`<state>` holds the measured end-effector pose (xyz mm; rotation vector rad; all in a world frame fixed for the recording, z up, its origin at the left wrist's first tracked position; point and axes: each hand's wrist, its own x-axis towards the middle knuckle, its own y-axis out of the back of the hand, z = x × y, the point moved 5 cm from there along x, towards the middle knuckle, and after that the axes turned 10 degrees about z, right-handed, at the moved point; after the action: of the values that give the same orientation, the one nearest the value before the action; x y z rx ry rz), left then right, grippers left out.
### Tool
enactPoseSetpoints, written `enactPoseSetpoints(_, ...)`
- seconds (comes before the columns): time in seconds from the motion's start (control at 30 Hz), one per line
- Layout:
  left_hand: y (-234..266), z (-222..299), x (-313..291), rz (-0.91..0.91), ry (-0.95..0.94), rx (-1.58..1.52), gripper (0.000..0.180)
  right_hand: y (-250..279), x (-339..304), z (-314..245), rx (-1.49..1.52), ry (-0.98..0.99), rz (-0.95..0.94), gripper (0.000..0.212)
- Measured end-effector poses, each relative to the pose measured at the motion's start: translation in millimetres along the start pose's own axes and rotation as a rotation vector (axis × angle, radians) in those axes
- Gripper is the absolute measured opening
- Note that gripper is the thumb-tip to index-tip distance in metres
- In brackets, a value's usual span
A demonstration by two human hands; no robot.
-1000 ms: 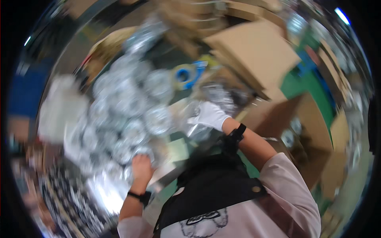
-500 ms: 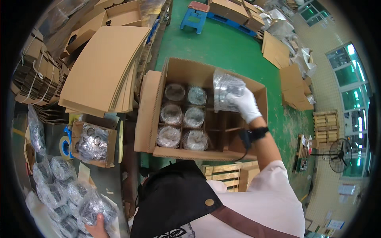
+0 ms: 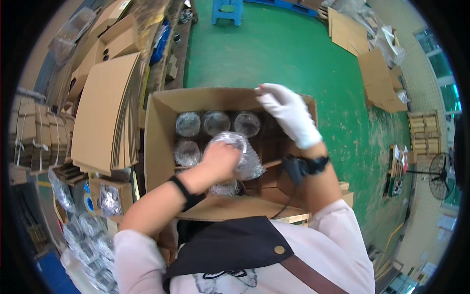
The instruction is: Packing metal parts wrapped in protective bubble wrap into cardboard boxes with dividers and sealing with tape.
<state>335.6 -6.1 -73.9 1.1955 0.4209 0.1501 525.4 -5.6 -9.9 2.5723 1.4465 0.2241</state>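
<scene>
In the head view, the bare left hand (image 3: 223,160) grips a bubble-wrapped piece (image 3: 248,164) above the middle of the cardboard carton (image 3: 160,157), while the white-gloved right hand (image 3: 290,115) is open, fingers loosely bent, over the far edge near the far right corner. Inside the carton, three wrapped units (image 3: 216,122) stand in a row along the far edge from the far left corner, another unit (image 3: 187,153) sits beside the left edge, and one partly hidden unit (image 3: 225,188) lies toward the near edge.
</scene>
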Motion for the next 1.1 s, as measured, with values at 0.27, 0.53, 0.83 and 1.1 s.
enactPoseSetpoints(0.27, -142.8, 38.9, 80.8, 0.186, -0.002, 0.17, 0.019, 133.8, -150.7, -27.3, 0.25, -0.247, 0.323, 0.02)
enactPoseSetpoints(0.53, 56.1, 19.6, -41.3, 0.08, -0.043, -0.428, 0.039, 34.2, -167.1, -44.9, 0.205, -0.23, 0.098, 0.018)
enactPoseSetpoints(0.83, -3.0, -6.9, -512.4, 0.885, 1.126, -0.47, 0.031, -244.7, -253.1, -121.8, 0.212, -0.132, -0.899, 0.017)
enactPoseSetpoints(1.1, -204.9, 104.0, -782.3, 0.763, 2.103, 0.138, 0.072, -542.0, -442.8, -174.2, -0.059, 0.975, -1.465, 0.027)
